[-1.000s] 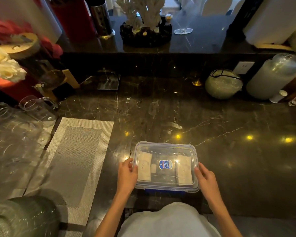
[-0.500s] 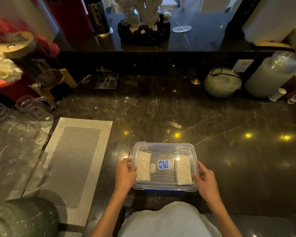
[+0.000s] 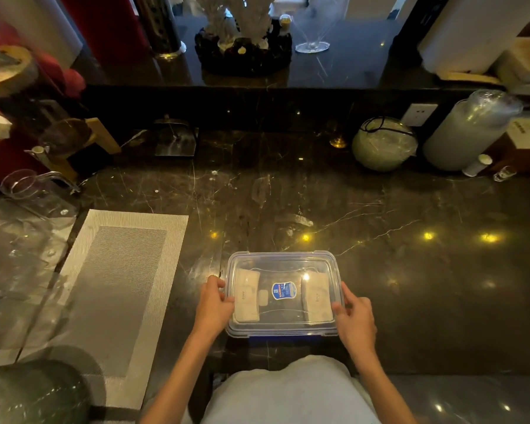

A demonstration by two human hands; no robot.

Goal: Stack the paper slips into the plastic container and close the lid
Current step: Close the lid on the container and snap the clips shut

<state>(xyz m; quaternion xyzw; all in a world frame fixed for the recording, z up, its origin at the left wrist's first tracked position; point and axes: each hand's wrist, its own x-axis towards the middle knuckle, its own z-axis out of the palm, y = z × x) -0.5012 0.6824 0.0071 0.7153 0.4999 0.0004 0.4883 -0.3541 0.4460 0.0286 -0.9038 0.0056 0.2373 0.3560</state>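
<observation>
Dark marble tabletop (image 3: 380, 209) carrying everything. Grey woven placemat (image 3: 114, 289) lying left of plastic container (image 3: 283, 330), apart from it. Container sitting at near tabletop edge, directly before person. Clear lid (image 3: 283, 264) resting on top, blue label at centre. Two stacks of paper slips (image 3: 246, 296) lying inside under lid, one at left end, one at right end. Left hand (image 3: 213, 307) gripping container's left side, thumb on lid rim. Right hand (image 3: 355, 319) gripping container's right side, fingertips touching lid edge.
</observation>
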